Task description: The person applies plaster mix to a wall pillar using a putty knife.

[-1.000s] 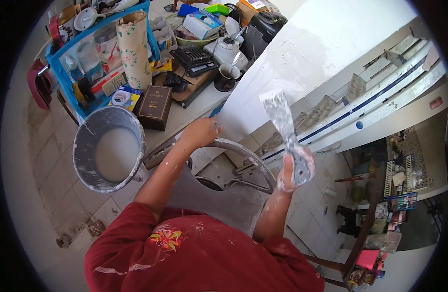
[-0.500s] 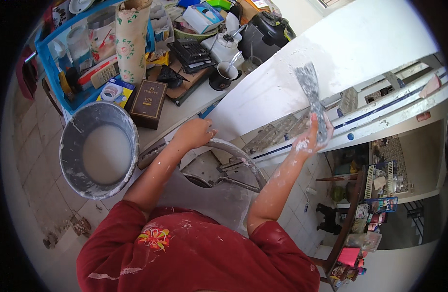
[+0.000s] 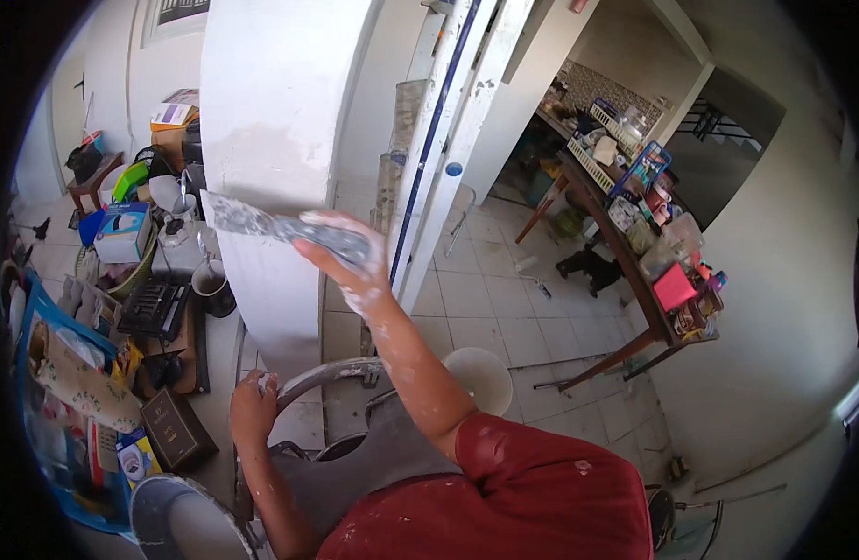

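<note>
My right hand [image 3: 350,254] is closed round the handle of a putty knife [image 3: 247,220], its wide blade smeared with white paste. The blade points left across the face of a white column [image 3: 261,103]; whether it touches cannot be told. A damp-looking patch shows on the column above the blade. White paste coats my right fingers and wrist. Lower down, my left hand [image 3: 253,411] hangs with loosely bent fingers and nothing visible in them, beside a curved grey chair rail [image 3: 329,373]. A grey bucket [image 3: 151,509] holding pale liquid is at the lower left, partly cut off.
Left of the column, a cluttered surface carries a dark brown box [image 3: 176,431], a dark mug [image 3: 215,287] and a blue crate [image 3: 28,373]. White rails [image 3: 457,140] rise right of the column. Farther right are a loaded wooden table [image 3: 626,271] and a black animal [image 3: 590,269].
My view has turned to the right, so the column now looks upright and the bucket sits lower. The putty knife has swung from pointing upward to pointing left across the column.
</note>
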`<state>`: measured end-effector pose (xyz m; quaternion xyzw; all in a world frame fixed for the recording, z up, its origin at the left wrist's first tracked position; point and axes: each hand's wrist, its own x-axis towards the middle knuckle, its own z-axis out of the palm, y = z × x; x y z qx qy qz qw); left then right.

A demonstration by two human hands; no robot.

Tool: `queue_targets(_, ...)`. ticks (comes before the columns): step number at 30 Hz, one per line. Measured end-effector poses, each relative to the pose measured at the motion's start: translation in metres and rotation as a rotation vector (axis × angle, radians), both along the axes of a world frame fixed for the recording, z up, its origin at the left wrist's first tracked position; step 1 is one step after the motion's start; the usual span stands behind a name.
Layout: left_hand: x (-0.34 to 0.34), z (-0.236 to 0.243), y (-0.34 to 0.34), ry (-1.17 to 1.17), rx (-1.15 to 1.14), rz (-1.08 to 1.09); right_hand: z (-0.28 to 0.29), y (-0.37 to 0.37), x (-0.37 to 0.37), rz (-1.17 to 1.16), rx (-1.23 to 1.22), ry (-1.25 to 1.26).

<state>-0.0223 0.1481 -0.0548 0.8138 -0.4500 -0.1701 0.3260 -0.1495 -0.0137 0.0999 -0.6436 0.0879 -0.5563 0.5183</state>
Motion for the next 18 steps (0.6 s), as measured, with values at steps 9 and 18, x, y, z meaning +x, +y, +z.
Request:
queue_targets(9,0.007,-0.001,0.011,0.100,-0.062,0.014,-0.014,0.030,-0.025,-0.203,0.231,-0.165)
queue_targets(18,0.007,-0.033,-0.007,-0.037,-0.022,-0.059,-0.023,0.104,-0.017,0.105,-0.269,0.016)
